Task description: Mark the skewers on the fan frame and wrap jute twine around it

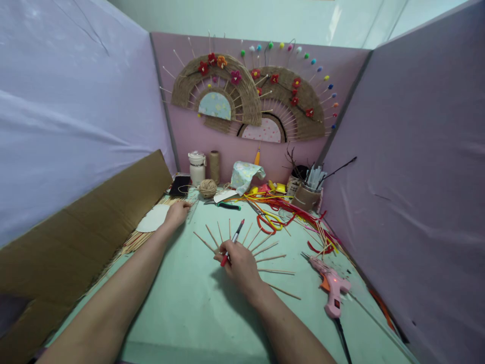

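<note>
My right hand (239, 265) is closed around a red-and-white marker pen (237, 233), its red end pointing up and away. Below that hand thin wooden sticks (271, 258) fan out over the table; the place where they meet is mostly hidden. Reaching to the back left, my left hand (177, 215) has its fingers pinched at the edge of a clear ruler (194, 210). A white paper piece (151, 220) lies beside its wrist, on top of a pile of loose sticks (133, 244).
A pink glue gun (333, 288) with a lit light lies at right. Scissors (267, 225), green-handled pliers (229, 206), a twine ball (207, 188) and colourful pipe cleaners (280, 205) are at the back. Cardboard (87, 217) stands left; twine-woven fans (299, 101) hang behind.
</note>
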Demonstrator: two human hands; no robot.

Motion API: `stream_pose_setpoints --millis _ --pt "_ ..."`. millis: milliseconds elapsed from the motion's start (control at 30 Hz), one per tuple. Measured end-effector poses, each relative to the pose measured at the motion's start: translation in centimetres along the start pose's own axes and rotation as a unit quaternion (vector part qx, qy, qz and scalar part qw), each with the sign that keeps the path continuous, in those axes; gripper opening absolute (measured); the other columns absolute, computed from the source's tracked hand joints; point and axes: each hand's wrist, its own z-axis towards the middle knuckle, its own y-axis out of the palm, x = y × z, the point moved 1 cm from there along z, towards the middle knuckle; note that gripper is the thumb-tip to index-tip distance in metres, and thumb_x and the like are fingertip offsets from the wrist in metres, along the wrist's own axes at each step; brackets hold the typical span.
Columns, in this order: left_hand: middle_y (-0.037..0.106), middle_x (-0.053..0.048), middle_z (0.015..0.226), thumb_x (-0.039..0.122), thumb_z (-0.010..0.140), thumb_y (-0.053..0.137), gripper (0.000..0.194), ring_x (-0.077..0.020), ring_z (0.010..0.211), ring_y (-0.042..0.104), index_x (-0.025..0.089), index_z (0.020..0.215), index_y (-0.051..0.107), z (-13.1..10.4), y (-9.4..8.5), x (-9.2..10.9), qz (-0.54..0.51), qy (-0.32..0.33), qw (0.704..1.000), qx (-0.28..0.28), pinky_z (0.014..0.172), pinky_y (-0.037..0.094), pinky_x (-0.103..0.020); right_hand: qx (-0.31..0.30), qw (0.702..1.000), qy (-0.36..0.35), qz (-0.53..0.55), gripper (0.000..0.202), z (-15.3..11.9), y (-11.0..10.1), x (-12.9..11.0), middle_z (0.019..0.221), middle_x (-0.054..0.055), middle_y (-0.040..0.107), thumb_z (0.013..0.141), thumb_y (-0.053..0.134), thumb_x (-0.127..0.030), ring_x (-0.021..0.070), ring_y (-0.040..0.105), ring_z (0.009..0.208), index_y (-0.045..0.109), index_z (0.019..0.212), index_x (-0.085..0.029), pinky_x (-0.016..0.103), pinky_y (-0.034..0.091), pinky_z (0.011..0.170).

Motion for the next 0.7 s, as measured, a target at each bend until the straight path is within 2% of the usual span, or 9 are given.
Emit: stream_pose_setpoints --millis 200,300,467,600,700 --pt "0.069 -0.012 0.112 0.027 0.085 0.042 0.036 -0.0275 0.110 0.059 0.016 0.104 0.070 -0.4 0.7 0.0 0.079 0.012 0.997 0.016 0.091 0.044 -0.036 -0.017 0.999 -0.019 -0.022 0.009 -0.1 -0.2 -0.5 0.082 0.002 0.067 0.084 0.065 -0.021 0.0167 0.061 0.078 0.061 0.092 -0.022 0.023 0.034 0.064" --pt "0.066 -0.014 0.118 0.028 0.085 0.043 0.037 -0.0288 0.114 0.056 0.015 0.110 0.067 -0.8 0.7 0.2 0.123 0.015 0.992 0.014 0.093 0.043 -0.037 -0.024 0.999 -0.018 -0.027 0.010 -0.1 -0.3 -0.8 0.082 0.002 0.067 0.085 0.062 -0.017 0.0167 0.061 0.079 0.062 0.093 -0.023 0.023 0.034 0.065" --pt "0.070 -0.019 0.103 0.025 0.079 0.050 0.035 -0.0311 0.101 0.063 0.009 0.105 0.067 -1.1 0.8 1.2 0.192 0.018 0.981 -0.030 0.086 0.046 -0.036 -0.035 0.999 -0.018 -0.034 0.008 -0.1 -0.3 -0.9 0.082 0.001 0.067 0.086 0.059 -0.020 0.0170 0.060 0.081 0.061 0.094 -0.023 0.024 0.034 0.066" --pt "0.069 -0.023 0.102 0.015 0.075 0.047 0.033 -0.0326 0.099 0.064 0.006 0.100 0.068 -0.8 0.9 2.4 0.229 0.017 0.972 -0.049 0.084 0.047 -0.037 -0.036 0.999 -0.014 -0.038 0.009 0.0 -0.3 -0.8 0.084 0.001 0.067 0.087 0.057 -0.020 0.0164 0.061 0.081 0.061 0.094 -0.023 0.024 0.035 0.066" --pt "0.069 -0.024 0.102 0.013 0.072 0.049 0.035 -0.0336 0.099 0.064 0.006 0.101 0.067 -0.7 0.7 3.2 0.242 0.012 0.969 -0.053 0.083 0.048 -0.037 -0.033 0.999 -0.011 -0.038 0.009 0.0 -0.4 -0.8 0.083 0.001 0.067 0.086 0.057 -0.019 0.0165 0.060 0.079 0.060 0.094 -0.023 0.024 0.035 0.065"
